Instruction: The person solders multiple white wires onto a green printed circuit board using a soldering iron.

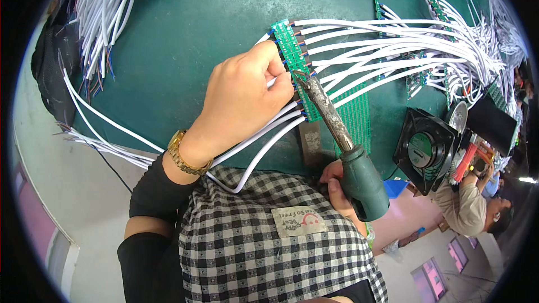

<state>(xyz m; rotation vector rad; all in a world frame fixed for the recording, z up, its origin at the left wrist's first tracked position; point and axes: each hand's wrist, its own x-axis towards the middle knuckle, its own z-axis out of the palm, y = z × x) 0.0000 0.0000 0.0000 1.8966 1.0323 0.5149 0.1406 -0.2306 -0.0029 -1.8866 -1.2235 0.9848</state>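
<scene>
My left hand [247, 87], a gold watch on its wrist, is closed in a pinch on a white cable at the left edge of a narrow green circuit board strip [291, 50]. White cables with thin coloured wire ends run from both long sides of the strip. My right hand [338, 191] is partly hidden behind the green handle of a soldering iron [365, 182], which it holds. The iron's dark tip meets the strip near my left fingertips. Below the strip lies a dark metal bar [310, 143], and beside it a perforated green board panel [356, 118].
A black fan [424, 146] stands at the right of the green table [208, 0]. Bundles of white cables [109, 17] hang at the far left, and more cables with boards [471, 50] pile up at the right. A co-worker [463, 207] sits beyond the fan.
</scene>
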